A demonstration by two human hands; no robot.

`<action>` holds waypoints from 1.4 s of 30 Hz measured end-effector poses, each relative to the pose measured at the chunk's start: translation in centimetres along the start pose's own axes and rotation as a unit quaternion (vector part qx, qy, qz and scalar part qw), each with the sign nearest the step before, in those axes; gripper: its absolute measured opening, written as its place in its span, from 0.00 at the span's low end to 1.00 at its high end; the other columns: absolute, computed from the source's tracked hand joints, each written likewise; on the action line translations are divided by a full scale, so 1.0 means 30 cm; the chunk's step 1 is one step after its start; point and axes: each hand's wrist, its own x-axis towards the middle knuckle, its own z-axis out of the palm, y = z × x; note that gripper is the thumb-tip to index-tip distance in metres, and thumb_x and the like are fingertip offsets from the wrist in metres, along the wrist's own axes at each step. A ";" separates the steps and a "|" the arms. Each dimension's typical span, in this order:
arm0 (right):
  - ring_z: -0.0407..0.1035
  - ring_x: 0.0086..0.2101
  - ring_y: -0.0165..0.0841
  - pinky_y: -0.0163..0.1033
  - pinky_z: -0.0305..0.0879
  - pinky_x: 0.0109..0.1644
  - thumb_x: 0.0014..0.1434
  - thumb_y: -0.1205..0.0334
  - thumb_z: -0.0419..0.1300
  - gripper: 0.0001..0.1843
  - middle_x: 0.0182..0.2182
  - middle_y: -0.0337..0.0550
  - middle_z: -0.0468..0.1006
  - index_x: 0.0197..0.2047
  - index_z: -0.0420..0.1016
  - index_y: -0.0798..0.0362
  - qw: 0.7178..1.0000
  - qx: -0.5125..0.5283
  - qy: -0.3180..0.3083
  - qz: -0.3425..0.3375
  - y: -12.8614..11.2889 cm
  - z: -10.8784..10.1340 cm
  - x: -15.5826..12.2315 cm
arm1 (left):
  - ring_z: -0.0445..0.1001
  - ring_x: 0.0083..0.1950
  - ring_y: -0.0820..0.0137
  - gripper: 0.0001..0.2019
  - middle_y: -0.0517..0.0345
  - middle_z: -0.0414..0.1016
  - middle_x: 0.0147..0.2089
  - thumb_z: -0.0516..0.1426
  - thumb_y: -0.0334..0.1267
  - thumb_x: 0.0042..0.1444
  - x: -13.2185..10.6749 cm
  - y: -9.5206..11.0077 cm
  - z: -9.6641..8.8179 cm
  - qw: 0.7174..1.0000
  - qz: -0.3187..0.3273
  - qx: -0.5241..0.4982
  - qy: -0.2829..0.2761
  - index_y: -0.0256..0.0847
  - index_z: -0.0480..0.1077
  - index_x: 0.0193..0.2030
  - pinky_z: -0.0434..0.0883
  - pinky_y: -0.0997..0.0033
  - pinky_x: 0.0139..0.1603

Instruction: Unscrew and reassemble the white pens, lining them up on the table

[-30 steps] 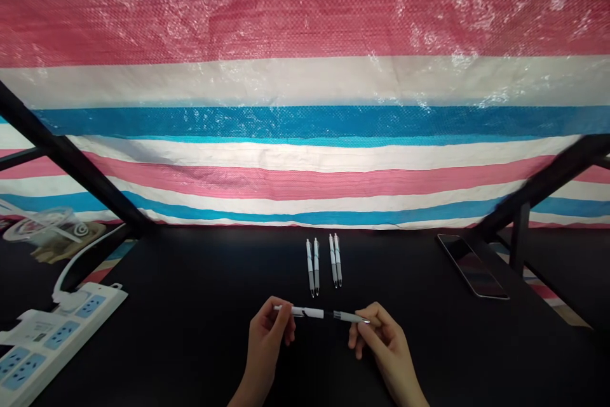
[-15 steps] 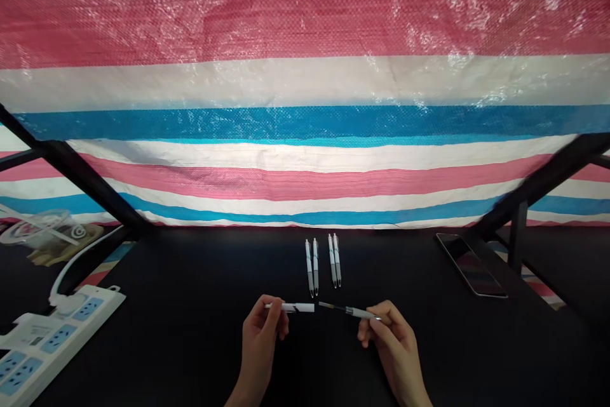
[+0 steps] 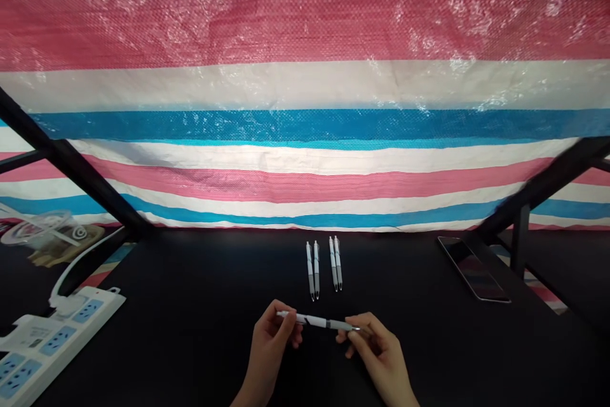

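A white and grey pen (image 3: pixel 315 320) is held level between my two hands, low over the black table. My left hand (image 3: pixel 272 346) pinches the white barrel near its button end. At the other end, my right hand (image 3: pixel 376 351) grips the grey front section close to the metal tip. The white barrel and the grey section meet end to end at a dark band; whether they are screwed tight I cannot tell. Just beyond lie two pairs of similar pens, a left pair (image 3: pixel 312 270) and a right pair (image 3: pixel 335 263), tips toward me.
A dark phone (image 3: pixel 473 269) lies at the right. At the left edge is a white power strip (image 3: pixel 71 331) with a plug and cable, and behind it a clear plastic cup (image 3: pixel 45 231). Black frame bars flank the table, and a striped tarp (image 3: pixel 305 83) hangs behind.
My hands have come together. The exposed refill has gone into the white barrel, so the separate barrel and grey section now form one pen. The view has shifted slightly.
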 end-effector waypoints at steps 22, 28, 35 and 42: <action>0.62 0.19 0.28 0.33 0.56 0.24 0.67 0.46 0.49 0.20 0.20 0.35 0.69 0.34 0.73 0.51 0.987 -0.141 -0.074 -0.032 0.030 -0.023 0.002 | 0.68 0.24 0.75 0.13 0.63 0.71 0.23 0.62 0.48 0.57 0.001 0.003 -0.009 0.999 0.026 0.025 -0.024 0.39 0.72 0.33 0.65 0.78 0.25; 0.68 0.20 0.29 0.32 0.61 0.25 0.65 0.48 0.56 0.16 0.19 0.35 0.71 0.32 0.70 0.51 0.986 -0.156 -0.058 -0.013 0.033 -0.019 0.008 | 0.66 0.23 0.76 0.15 0.64 0.69 0.22 0.62 0.49 0.57 0.002 0.008 -0.005 1.000 0.017 0.023 0.003 0.39 0.70 0.30 0.64 0.79 0.24; 0.72 0.24 0.31 0.34 0.66 0.29 0.63 0.43 0.56 0.19 0.31 0.41 0.78 0.45 0.69 0.50 0.985 -0.166 -0.050 -0.023 0.033 -0.016 0.003 | 0.65 0.22 0.76 0.16 0.64 0.69 0.21 0.63 0.50 0.55 0.005 0.006 -0.005 1.000 0.015 0.006 0.019 0.39 0.70 0.30 0.62 0.78 0.23; 0.71 0.24 0.33 0.35 0.65 0.30 0.66 0.45 0.53 0.18 0.24 0.38 0.74 0.46 0.71 0.51 0.978 -0.194 -0.066 -0.031 0.022 -0.017 0.002 | 0.65 0.24 0.76 0.14 0.65 0.69 0.23 0.60 0.49 0.58 0.007 -0.009 -0.018 1.000 0.016 0.012 0.009 0.40 0.70 0.32 0.63 0.78 0.25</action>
